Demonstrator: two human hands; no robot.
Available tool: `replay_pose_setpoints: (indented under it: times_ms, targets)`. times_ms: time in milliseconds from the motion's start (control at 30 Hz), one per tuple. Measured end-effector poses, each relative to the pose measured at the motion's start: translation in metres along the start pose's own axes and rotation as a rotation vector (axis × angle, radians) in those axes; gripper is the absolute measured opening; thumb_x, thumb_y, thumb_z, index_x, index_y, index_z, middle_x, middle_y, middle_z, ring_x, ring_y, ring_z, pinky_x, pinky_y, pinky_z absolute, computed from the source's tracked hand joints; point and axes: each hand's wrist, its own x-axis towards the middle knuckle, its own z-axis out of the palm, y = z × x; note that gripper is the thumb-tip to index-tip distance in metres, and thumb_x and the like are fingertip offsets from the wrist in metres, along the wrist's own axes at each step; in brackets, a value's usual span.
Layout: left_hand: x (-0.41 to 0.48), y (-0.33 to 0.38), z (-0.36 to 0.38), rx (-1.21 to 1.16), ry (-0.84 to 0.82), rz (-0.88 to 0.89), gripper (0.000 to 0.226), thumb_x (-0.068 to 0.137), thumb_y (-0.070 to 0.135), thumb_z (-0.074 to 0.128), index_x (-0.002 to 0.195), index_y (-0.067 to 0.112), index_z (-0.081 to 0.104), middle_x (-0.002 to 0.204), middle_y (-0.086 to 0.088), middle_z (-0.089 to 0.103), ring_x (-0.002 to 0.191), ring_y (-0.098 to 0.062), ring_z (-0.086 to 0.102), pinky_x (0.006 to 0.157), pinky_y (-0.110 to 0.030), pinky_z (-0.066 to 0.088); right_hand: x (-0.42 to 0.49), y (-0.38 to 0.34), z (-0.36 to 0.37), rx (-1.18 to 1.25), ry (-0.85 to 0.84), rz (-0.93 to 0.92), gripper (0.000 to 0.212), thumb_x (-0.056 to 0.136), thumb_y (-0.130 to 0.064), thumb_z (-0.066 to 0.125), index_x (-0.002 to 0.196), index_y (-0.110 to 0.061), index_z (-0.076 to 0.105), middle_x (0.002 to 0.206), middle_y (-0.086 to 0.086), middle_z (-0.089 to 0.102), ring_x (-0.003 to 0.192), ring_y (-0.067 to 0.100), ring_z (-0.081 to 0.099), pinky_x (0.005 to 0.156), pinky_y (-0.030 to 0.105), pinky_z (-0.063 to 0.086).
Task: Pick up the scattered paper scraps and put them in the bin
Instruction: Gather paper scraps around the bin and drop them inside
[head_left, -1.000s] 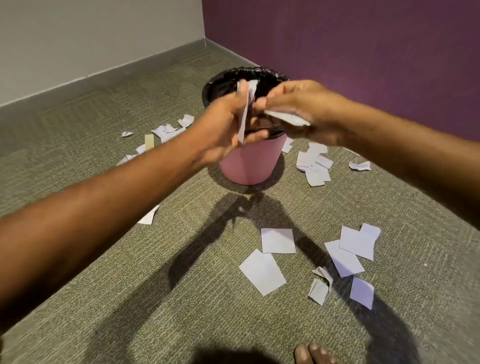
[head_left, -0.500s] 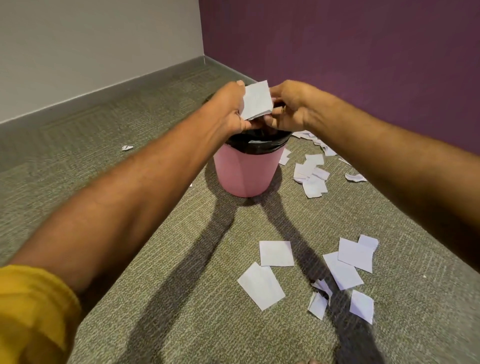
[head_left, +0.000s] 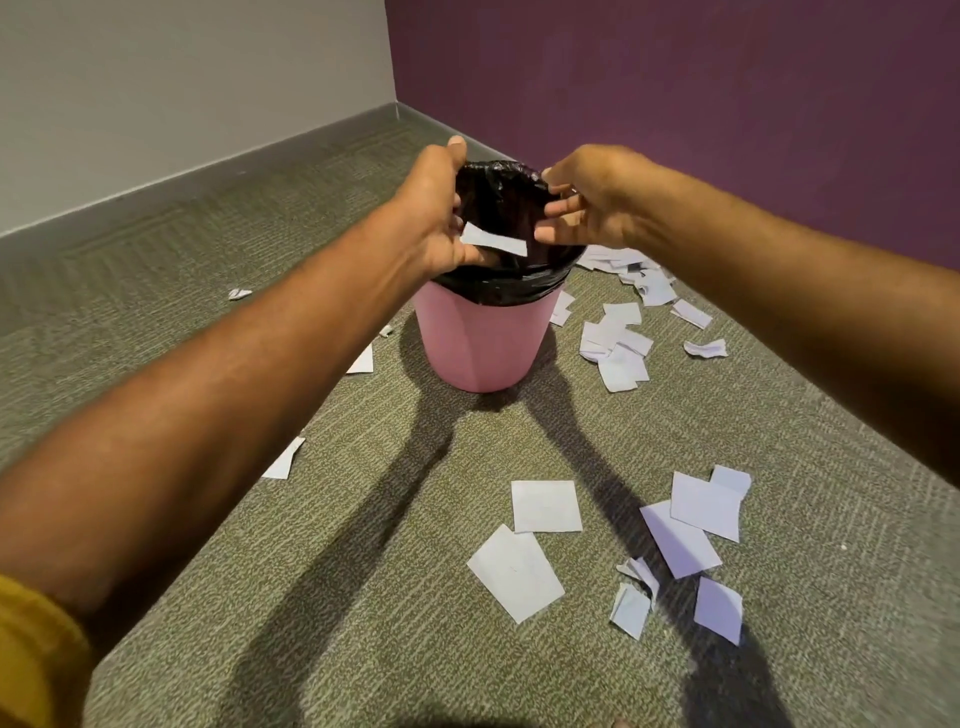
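Over grey-green carpet (head_left: 363, 545) I am hovering my released left hand (head_left: 441, 218) and right hand (head_left: 592, 208) above the black-lined pink plastic bin (head_left: 483, 343) so the white paper strip (head_left: 493, 240) is dropping inside.

Lighting's decent, bright and even indoor stuff. The source sits up behind the person, since the left arm (head_left: 234, 415) and right arm (head_left: 779, 291) throw two long dark shadows forward across the carpet (head_left: 363, 597), right up to the bin (head_left: 483, 343). Shadow edges are soft. The black liner (head_left: 498, 197) has a faint sheen. The wide-angle lens bends the baseboard (head_left: 208, 175) and balloons the arms near the frame edges. The yellow sleeve (head_left: 31, 654) in the bottom-left corner is mushy, and the paper scraps (head_left: 514, 571) read slightly bluish.
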Motion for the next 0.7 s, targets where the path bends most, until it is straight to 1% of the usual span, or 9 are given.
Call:
replay_pose_setpoints:
  times_ms: [67,133,167,233,400,467,533,600,700]
  targets:
    - [0.0,0.0,0.002,0.011,-0.005,0.014,0.046,0.115,0.042,0.042,0.134,0.001,0.05,0.106,-0.014,0.058,0.1,-0.036,0.064,0.053,-0.044,0.062,-0.005,-0.002,-0.008,-0.004,0.009,-0.047,0.028,0.106,-0.012,0.059,0.132,0.0,0.06,0.118,0.018,0.062,0.093,0.026,0.072,0.072,0.034,0.068]
    - [0.004,-0.002,0.002,0.019,-0.021,0.035,0.061,0.114,0.045,0.045,0.156,0.001,0.042,0.146,-0.017,0.057,0.143,-0.041,0.05,0.082,-0.053,0.063,-0.012,-0.001,-0.015,-0.045,0.017,-0.096,0.022,0.104,-0.01,0.06,0.124,-0.001,0.065,0.105,0.017,0.068,0.08,0.023,0.073,0.067,0.03,0.064]
    - [0.007,-0.004,0.001,0.007,-0.036,0.04,0.065,0.113,0.046,0.046,0.16,0.003,0.039,0.162,-0.017,0.046,0.153,-0.039,0.04,0.1,-0.061,0.056,-0.016,0.001,-0.018,-0.076,0.008,-0.115,0.019,0.104,-0.01,0.06,0.12,-0.001,0.067,0.099,0.015,0.069,0.075,0.021,0.072,0.065,0.029,0.062]
    - [0.008,-0.006,-0.001,0.004,-0.05,0.058,0.068,0.111,0.048,0.049,0.161,0.003,0.039,0.17,-0.016,0.037,0.155,-0.038,0.039,0.114,-0.072,0.042,-0.024,0.008,-0.022,-0.13,-0.033,-0.133,0.016,0.106,-0.012,0.059,0.114,-0.003,0.07,0.088,0.009,0.07,0.069,0.017,0.068,0.063,0.026,0.06]
    - [0.017,-0.009,-0.013,0.048,-0.036,0.173,0.06,0.107,0.052,0.055,0.149,0.01,0.055,0.163,-0.014,0.048,0.14,-0.038,0.055,0.102,-0.07,0.054,-0.037,0.028,-0.034,-0.201,-0.279,-0.19,0.017,0.103,-0.031,0.07,0.097,-0.016,0.07,0.076,-0.001,0.065,0.065,0.012,0.06,0.058,0.024,0.051]
    - [0.02,-0.015,-0.015,0.054,0.017,0.273,0.05,0.106,0.049,0.059,0.137,0.011,0.064,0.137,-0.01,0.068,0.122,-0.029,0.068,0.089,-0.049,0.065,-0.043,0.037,-0.041,-0.285,-0.521,-0.152,0.018,0.1,-0.031,0.073,0.095,-0.014,0.068,0.08,0.002,0.065,0.068,0.013,0.064,0.064,0.026,0.055]
    - [0.012,-0.025,-0.012,0.069,0.017,0.381,0.036,0.108,0.041,0.061,0.117,0.007,0.067,0.099,-0.006,0.074,0.087,-0.02,0.073,0.068,-0.031,0.061,-0.045,0.054,-0.043,-0.419,-0.686,-0.08,0.022,0.094,-0.026,0.077,0.104,-0.008,0.068,0.083,0.004,0.069,0.077,0.017,0.07,0.073,0.032,0.058]
    - [0.001,-0.044,-0.01,0.18,-0.05,0.44,0.03,0.11,0.036,0.058,0.108,0.008,0.067,0.076,-0.007,0.068,0.062,-0.019,0.064,0.056,-0.028,0.05,-0.042,0.084,-0.04,-0.58,-0.738,-0.045,0.021,0.094,-0.016,0.079,0.11,-0.005,0.071,0.088,0.005,0.075,0.084,0.02,0.073,0.078,0.035,0.058]
    - [-0.014,-0.087,-0.01,0.395,-0.224,0.418,0.033,0.111,0.032,0.059,0.102,0.003,0.071,0.068,-0.007,0.064,0.052,-0.016,0.056,0.05,-0.024,0.045,-0.035,0.132,-0.031,-0.785,-0.755,-0.005,0.028,0.092,-0.016,0.083,0.118,-0.009,0.073,0.102,0.007,0.078,0.092,0.021,0.074,0.076,0.032,0.059]
